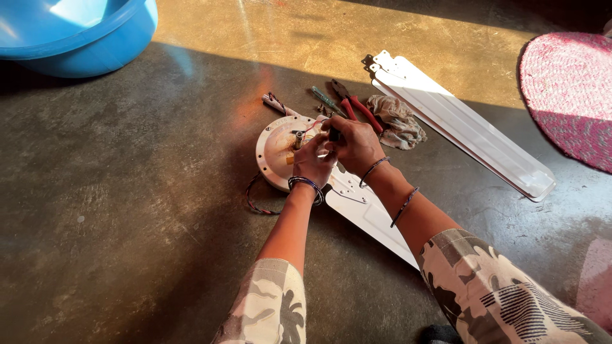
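White fan motor (278,151): a round housing lay flat on the dark concrete floor (127,210), with a short metal shaft standing up at its middle and rusty stains over its face.
Left hand (312,162): it rested on the right part of the housing, fingers curled in toward the shaft; what they pinched could not be made out.
Right hand (354,145): it was closed around a small dark tool (333,134), tip pointing down at the housing, touching the left hand.
Fan blade (373,220): one white blade ran from under the hands toward the near right, passing beneath the right forearm.
Wires (255,202): a thin red and dark loop trailed from the near left edge of the housing.
Far side: a screwdriver (326,100), red-handled pliers (357,108) and a crumpled rag (398,120) lay just beyond the hands.
Far right: stacked white blades (465,124) lay well apart from the motor, and a pink woven mat (570,95) lay beyond them.
Far left: a blue plastic tub (83,32) stood at the corner.
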